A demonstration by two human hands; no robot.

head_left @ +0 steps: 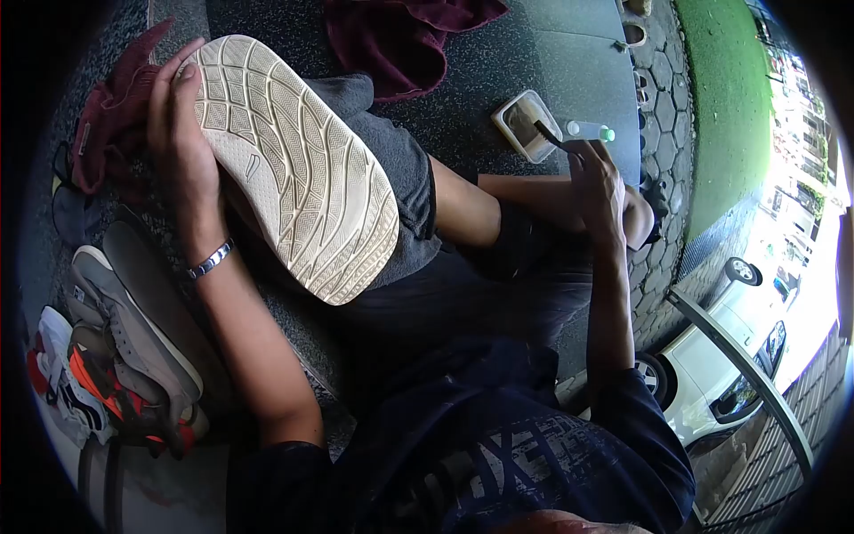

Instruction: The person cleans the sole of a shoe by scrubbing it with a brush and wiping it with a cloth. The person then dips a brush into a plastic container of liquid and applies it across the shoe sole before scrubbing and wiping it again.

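My left hand [182, 125] grips a shoe [294, 169] by one end, fingers wrapped over its edge. The shoe's cream-coloured, grooved sole faces me above my lap, and its upper is hidden. My right hand [594, 178] is closed on the handle of a dark brush [548, 133]. The brush reaches over a small rectangular plastic tub [505, 132], its tip at the tub's opening; I cannot make out the bristles. Beside the tub lies a small clear bottle [583, 132] with a green cap.
Several shoes [133, 329] are gathered at the lower left. A maroon cloth [391, 44] lies at the top, and another reddish cloth [111, 116] is at the upper left. The dark speckled ledge [569, 44] ends at hexagonal paving [663, 89]. A white car [712, 374] stands beyond.
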